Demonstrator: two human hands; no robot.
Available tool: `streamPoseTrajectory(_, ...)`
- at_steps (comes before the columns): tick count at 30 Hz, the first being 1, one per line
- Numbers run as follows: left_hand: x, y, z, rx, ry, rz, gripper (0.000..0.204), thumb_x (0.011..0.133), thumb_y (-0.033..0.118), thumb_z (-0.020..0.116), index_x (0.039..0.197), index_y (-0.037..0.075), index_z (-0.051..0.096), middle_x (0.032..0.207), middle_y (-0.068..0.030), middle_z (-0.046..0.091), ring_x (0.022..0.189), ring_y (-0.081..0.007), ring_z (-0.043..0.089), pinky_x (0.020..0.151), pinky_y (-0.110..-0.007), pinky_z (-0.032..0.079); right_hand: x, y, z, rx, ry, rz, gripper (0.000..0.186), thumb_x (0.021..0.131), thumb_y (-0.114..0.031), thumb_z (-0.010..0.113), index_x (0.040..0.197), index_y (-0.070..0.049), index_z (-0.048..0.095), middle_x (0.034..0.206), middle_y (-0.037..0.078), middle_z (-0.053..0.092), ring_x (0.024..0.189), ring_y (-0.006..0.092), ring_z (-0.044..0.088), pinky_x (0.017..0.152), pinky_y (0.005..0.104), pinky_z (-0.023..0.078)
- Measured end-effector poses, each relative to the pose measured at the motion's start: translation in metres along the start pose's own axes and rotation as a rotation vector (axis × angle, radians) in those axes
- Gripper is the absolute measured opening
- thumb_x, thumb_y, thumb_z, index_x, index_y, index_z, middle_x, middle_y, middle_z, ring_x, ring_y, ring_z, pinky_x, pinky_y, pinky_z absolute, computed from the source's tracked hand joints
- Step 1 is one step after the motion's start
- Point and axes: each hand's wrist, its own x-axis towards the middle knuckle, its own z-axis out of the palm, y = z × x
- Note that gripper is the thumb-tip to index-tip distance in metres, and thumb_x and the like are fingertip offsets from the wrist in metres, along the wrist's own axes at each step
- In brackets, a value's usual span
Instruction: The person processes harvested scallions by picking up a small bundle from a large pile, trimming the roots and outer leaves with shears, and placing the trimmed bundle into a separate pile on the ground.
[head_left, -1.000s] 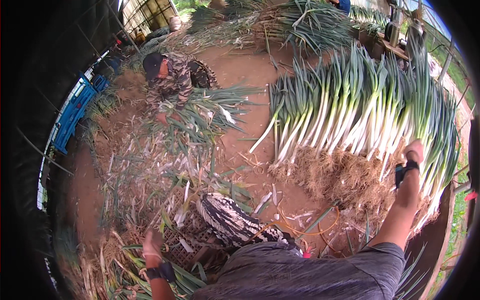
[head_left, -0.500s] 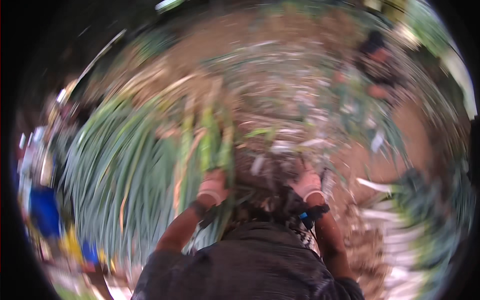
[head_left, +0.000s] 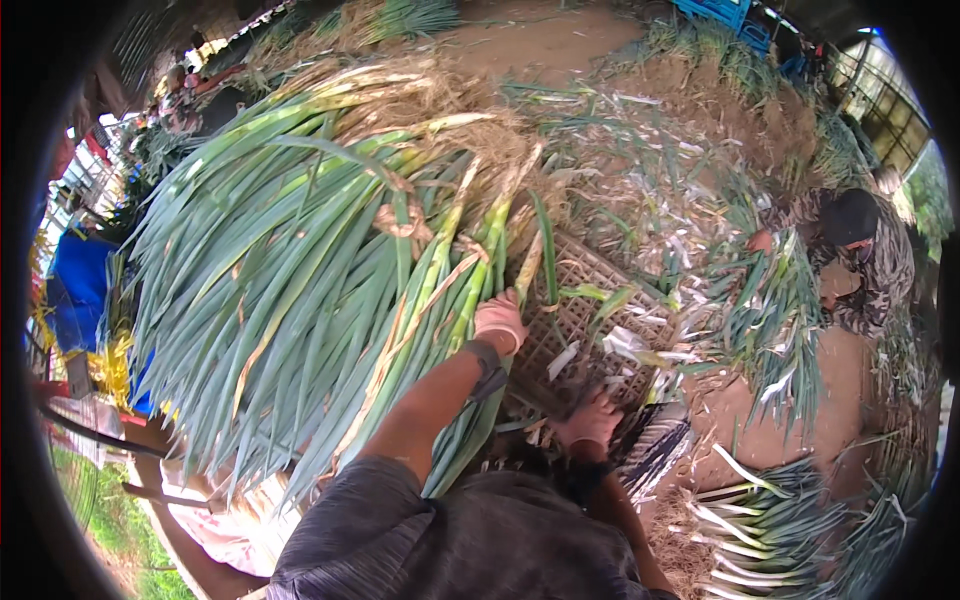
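My left hand (head_left: 500, 322), in a pale pink glove, is closed round green onion stalks at the right side of a big heap of long leafy onions (head_left: 280, 280). The stalks have pale bases, shaggy roots and some dried leaves. My right hand (head_left: 592, 420), gloved alike, is at the near edge of a plastic lattice crate (head_left: 575, 285), its fingers loosely apart and slightly bent, with nothing visible held. Loose peelings and leaves lie on the crate. A dark band is on each of my wrists.
A co-worker in camouflage and dark cap (head_left: 845, 225) bends over onions at right. Whitish-stemmed onions (head_left: 760, 525) lie lower right. A striped cushion (head_left: 648, 450) is beside me. Scraps (head_left: 670, 190) cover the ground; blue crates (head_left: 710, 12) stand behind; blue plastic (head_left: 78, 290) is left.
The view has swung round: the co-worker moved from upper left to right, the white-stemmed row to lower right. My hands came forward together; my left hand has taken hold of stalks.
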Motion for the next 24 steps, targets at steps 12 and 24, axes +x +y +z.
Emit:
streamPoseTrajectory(12, -0.100, -0.014, -0.005, -0.028, -0.306, 0.171, 0.067, 0.074, 0.032, 0.061, 0.127, -0.001, 0.038, 0.096, -0.0181, 0.064, 0.090, -0.0311, 0.064, 0.072, -0.043, 0.051, 0.006, 0.029, 0.010, 0.289, -0.146, -0.048, 0.113, 0.057, -0.048, 0.075, 0.141, -0.005, 0.012, 0.116, 0.020, 0.045, 0.106, 0.0352, 0.049, 0.088, 0.0427, 0.042)
streamPoseTrajectory(24, 0.085, -0.056, -0.095, 0.087, 0.448, -0.076, 0.081, 0.055, 0.052, 0.075, 0.112, 0.001, 0.049, 0.107, -0.0164, 0.057, 0.101, -0.0301, 0.054, 0.085, -0.038, 0.045, 0.016, 0.043, 0.005, 0.474, -0.140, 0.198, 0.096, 0.057, -0.043, 0.073, 0.137, -0.014, 0.030, 0.115, 0.020, 0.049, 0.108, 0.0352, 0.050, 0.087, 0.0432, 0.044)
